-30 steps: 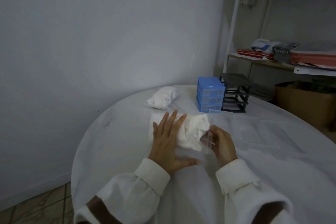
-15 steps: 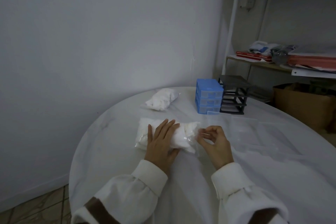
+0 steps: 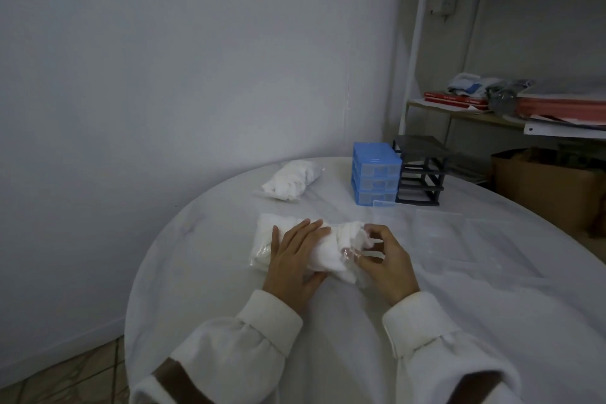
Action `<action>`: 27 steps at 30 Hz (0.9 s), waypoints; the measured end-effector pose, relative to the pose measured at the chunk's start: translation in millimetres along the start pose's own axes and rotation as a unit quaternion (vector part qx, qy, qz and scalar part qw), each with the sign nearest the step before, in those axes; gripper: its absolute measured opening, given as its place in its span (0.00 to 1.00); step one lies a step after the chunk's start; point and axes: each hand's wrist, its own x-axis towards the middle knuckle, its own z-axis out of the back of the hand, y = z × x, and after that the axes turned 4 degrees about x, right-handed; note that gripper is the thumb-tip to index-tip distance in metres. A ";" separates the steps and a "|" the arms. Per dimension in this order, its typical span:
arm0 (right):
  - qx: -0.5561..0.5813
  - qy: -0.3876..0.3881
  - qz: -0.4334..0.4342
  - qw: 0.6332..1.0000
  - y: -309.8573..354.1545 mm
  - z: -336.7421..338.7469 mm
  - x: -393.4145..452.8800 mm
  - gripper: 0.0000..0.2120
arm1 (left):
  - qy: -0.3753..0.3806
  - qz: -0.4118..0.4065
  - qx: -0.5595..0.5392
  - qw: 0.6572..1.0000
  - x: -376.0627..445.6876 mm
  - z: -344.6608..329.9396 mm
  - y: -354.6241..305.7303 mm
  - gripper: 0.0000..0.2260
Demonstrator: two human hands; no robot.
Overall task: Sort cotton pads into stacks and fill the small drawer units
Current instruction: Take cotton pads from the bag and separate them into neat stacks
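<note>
A clear plastic bag of white cotton pads lies on the round white table in front of me. My left hand rests flat on the bag, fingers straight, thumb tucked under its near side. My right hand pinches the bag's open right end with curled fingers. A second bag of cotton pads lies farther back. A blue drawer unit with three drawers stands behind, and a black drawer frame with no drawers in it stands beside it.
Clear plastic drawers lie on the table right of my hands. A shelf unit with books and cloth stands at the back right, a cardboard box under it. The wall is close on the left.
My left hand has stayed flat on the bag. My right hand's fingers have worked at the bag's right end, which is now bunched and lifted a little.
</note>
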 end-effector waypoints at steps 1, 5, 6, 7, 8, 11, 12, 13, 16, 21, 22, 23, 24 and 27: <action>-0.001 0.000 0.005 1.000 0.0 1.2 -0.4 0.21 | 0.001 -0.004 0.002 1.000 0.0 -0.3 0.2 0.23; -0.017 -0.035 0.039 0.998 0.0 1.3 -2.2 0.21 | -0.001 -0.018 0.011 1.000 0.4 -1.3 -1.0 0.23; -0.013 -0.039 0.039 0.998 0.4 -0.5 -2.9 0.22 | -0.002 -0.015 0.008 1.000 0.5 -1.5 -1.2 0.23; -0.009 -0.035 0.038 0.999 0.8 -2.5 -3.5 0.23 | -0.003 -0.010 0.006 1.000 0.7 -1.6 -1.3 0.22; -0.012 -0.025 0.040 0.999 0.7 -4.2 -3.6 0.24 | -0.003 -0.007 0.007 1.000 0.8 -1.7 -1.3 0.22; -0.024 0.017 0.051 0.998 -0.5 -4.7 -2.4 0.20 | -0.008 -0.008 0.015 1.000 0.7 -3.3 0.0 0.22; -0.020 0.029 0.044 0.998 0.1 -4.0 -2.8 0.19 | -0.007 -0.009 0.015 1.000 0.3 -3.7 0.6 0.22; -0.016 0.034 0.036 0.999 0.2 -3.3 -3.2 0.18 | -0.004 -0.011 0.017 1.000 -0.3 -4.1 1.2 0.22; -0.035 -0.010 0.050 0.998 -1.7 -2.1 -2.4 0.16 | 0.005 -0.014 0.018 1.000 -1.0 -4.5 2.1 0.22; -0.024 0.030 0.052 0.998 -2.0 -4.9 -2.4 0.17 | -0.001 -0.010 0.009 1.000 0.2 -2.7 0.7 0.22; -0.012 0.053 0.048 0.997 -0.7 -4.8 -3.8 0.17 | -0.004 -0.007 0.007 1.000 0.1 -2.4 0.9 0.22; -0.003 0.073 0.046 0.996 0.8 -3.5 -4.6 0.17 | -0.005 -0.003 0.005 1.000 -0.1 -2.2 1.6 0.22; 0.003 0.091 0.042 0.995 1.2 -1.9 -4.2 0.18 | -0.005 -0.003 0.003 1.000 -0.3 -2.7 2.4 0.21; -0.013 0.149 -0.002 0.989 4.4 2.5 -5.9 0.19 | -0.001 -0.012 -0.008 1.000 -1.1 -4.6 3.4 0.20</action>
